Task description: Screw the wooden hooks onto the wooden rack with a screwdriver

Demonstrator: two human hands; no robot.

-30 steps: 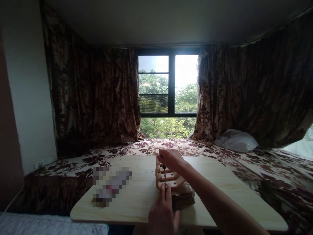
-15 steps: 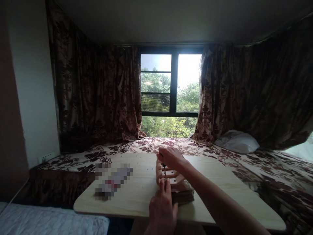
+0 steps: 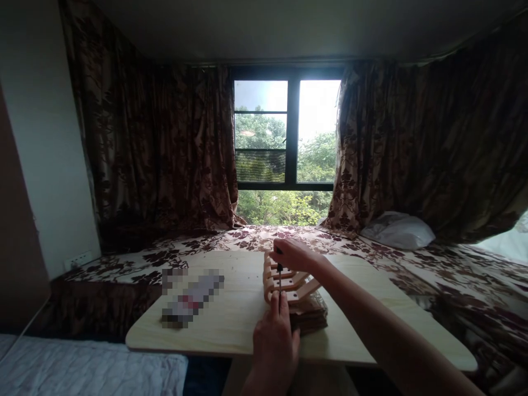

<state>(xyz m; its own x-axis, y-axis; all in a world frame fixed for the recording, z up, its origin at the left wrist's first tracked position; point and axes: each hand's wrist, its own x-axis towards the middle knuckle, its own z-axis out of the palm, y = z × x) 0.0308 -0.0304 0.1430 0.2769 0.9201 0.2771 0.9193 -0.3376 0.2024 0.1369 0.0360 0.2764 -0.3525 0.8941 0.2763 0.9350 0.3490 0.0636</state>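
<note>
My right hand (image 3: 296, 255) is closed around the dark handle of a screwdriver (image 3: 280, 278), held upright with its thin shaft pointing down. At the shaft's lower end, the fingertips of my left hand (image 3: 274, 330) are pinched together; whatever sits between them is too small to make out. Both hands are over a light wooden rack-like piece (image 3: 293, 296) with several angled slats and dark holes. Beneath that piece lies a brown stack, perhaps cardboard (image 3: 315, 319), partly covered by my left hand. The screwdriver's tip is hidden at my left fingers.
The pale wooden table (image 3: 214, 335) carries the work. A blurred-out object (image 3: 192, 300) lies on its left side. Behind are a floral-covered ledge (image 3: 256, 236), a white bag or pillow (image 3: 398, 230) and a window (image 3: 289, 132) between patterned curtains. A quilted white pad (image 3: 94, 366) is at lower left.
The camera view has shifted slightly. My right hand has moved a little to the right and turned, and the screwdriver stands more upright. My left hand stays at the lower end of the shaft.
</note>
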